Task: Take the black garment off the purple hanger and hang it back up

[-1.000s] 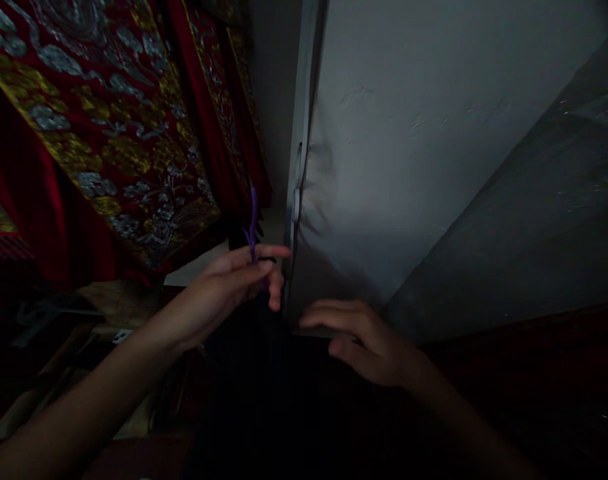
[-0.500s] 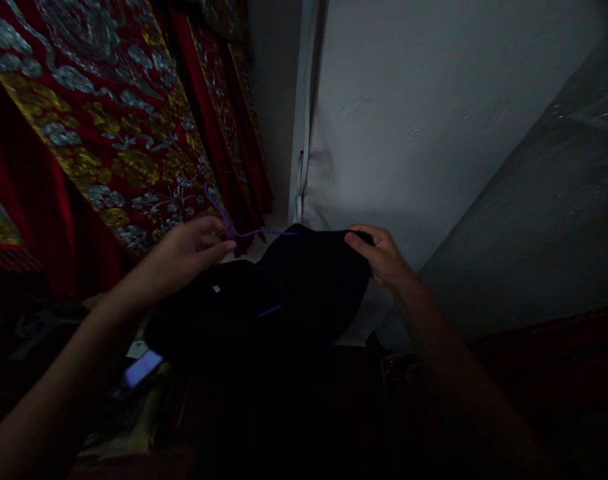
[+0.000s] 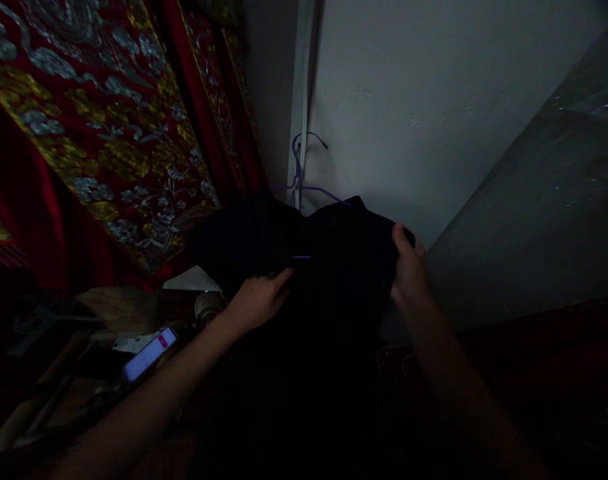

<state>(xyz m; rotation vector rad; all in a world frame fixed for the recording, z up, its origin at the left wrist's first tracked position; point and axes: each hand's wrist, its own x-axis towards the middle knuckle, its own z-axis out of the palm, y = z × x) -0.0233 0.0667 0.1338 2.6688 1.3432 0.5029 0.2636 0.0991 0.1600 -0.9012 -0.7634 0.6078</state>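
- By the wall [image 3: 409, 87], your dark top [image 3: 329, 307] sits on a purple hanger [image 3: 299, 177]
- your right hand [image 3: 411, 267] grips its edge
- your left hand [image 3: 261, 301] is at its front, can't tell if it's gripping

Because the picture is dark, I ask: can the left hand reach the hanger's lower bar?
Probably yes: a piece of the hanger's lower bar shows uncovered just above the left hand; the dark garment seems to hide the rest.

The dark garment [image 3: 334, 300] partly hides the purple hanger [image 3: 298, 175]; embroidered cloth [image 3: 127, 157] at ten o'clock is cropped, the phone [image 3: 149, 355] at eight illegible.
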